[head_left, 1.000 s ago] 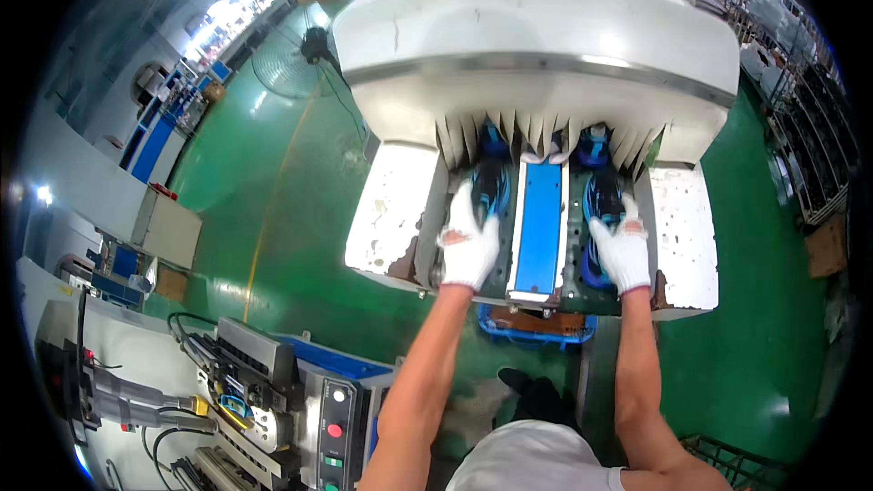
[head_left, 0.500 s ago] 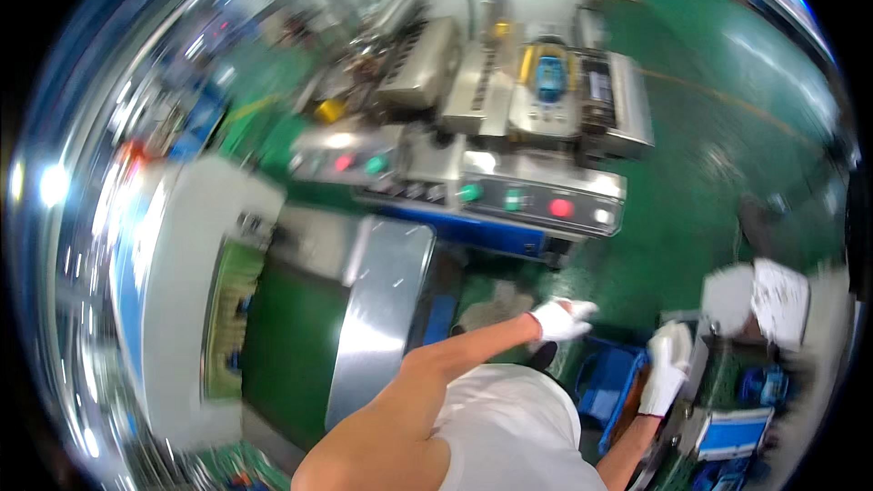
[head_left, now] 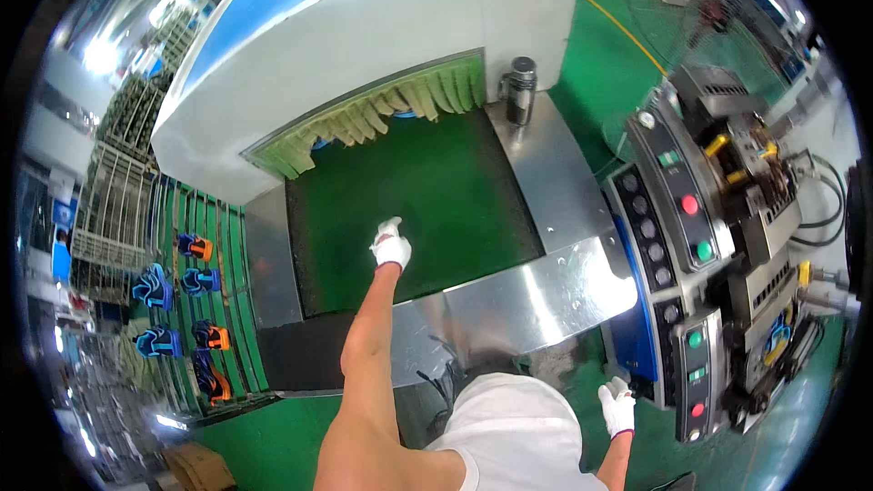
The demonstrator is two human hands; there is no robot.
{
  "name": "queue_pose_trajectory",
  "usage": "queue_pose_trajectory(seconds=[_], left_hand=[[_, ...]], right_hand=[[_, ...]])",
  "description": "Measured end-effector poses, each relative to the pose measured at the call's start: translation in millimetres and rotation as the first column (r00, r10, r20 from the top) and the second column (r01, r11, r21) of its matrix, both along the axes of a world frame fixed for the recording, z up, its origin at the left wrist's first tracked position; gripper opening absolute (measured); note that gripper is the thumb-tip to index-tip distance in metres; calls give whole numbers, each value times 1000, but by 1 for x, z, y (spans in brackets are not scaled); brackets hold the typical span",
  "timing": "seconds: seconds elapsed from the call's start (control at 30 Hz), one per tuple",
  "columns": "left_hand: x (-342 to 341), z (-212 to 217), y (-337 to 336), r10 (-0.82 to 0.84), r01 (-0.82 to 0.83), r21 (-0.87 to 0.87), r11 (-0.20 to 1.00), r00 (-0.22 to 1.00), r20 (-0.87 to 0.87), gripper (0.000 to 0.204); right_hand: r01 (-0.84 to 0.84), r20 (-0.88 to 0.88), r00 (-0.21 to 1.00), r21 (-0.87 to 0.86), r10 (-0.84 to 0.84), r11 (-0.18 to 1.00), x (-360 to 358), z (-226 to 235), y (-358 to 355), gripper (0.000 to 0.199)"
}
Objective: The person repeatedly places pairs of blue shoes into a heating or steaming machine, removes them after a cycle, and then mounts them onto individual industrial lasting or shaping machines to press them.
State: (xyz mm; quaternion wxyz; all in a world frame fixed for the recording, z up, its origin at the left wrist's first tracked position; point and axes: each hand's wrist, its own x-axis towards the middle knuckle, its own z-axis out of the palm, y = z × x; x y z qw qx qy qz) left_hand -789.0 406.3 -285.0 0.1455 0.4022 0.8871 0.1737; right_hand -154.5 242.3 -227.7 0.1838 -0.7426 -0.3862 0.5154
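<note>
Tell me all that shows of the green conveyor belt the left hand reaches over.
The green conveyor belt is a flat, dark green, matte sheet that looks like rubber or fabric. It runs out from under a white machine hood, whose mouth is hung with pale green flap strips. Polished steel plates frame its sides and near end. Nothing lies on it. The gloved left hand is over its near part; whether it touches cannot be told.
</note>
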Motion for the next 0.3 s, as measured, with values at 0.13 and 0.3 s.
queue_pose_trajectory(seconds=[0.13, 0.3], left_hand=[[-38, -48, 36, 59, -45, -141, 989, 994, 95, 61], [-167, -65, 107, 97, -95, 64, 993, 995, -23, 59]], right_hand=[[-48, 64, 997, -80, 53, 996, -48, 5, 48, 59], [-158, 356, 881, -399, 312, 903, -77, 8, 81, 59]])
